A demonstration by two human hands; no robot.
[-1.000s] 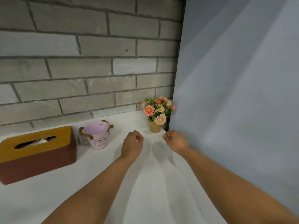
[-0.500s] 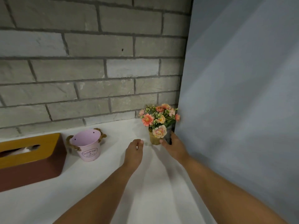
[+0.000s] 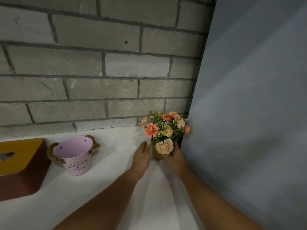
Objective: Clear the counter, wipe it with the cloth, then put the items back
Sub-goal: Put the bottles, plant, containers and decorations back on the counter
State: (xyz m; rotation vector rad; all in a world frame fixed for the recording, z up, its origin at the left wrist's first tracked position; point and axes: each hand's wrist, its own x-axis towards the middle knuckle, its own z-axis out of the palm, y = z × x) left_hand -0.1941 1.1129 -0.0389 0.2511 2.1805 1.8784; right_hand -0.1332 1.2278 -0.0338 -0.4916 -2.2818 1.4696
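Both hands are at the flower pot (image 3: pixel 157 152) in the counter's (image 3: pixel 103 193) back right corner, where the brick wall (image 3: pixel 99 80) meets the grey panel (image 3: pixel 249 113). The left hand (image 3: pixel 141 157) lies flat beside the pot's left side, fingers extended and together, seemingly just touching it. The right hand (image 3: pixel 175 156) wraps the pot's right side under the blooms; whether its fingers fully close behind is hidden. Near the back edge, well to the left, stands the pink bucket (image 3: pixel 75 156), upright, with the tissue box (image 3: pixel 21 165) at the left edge.
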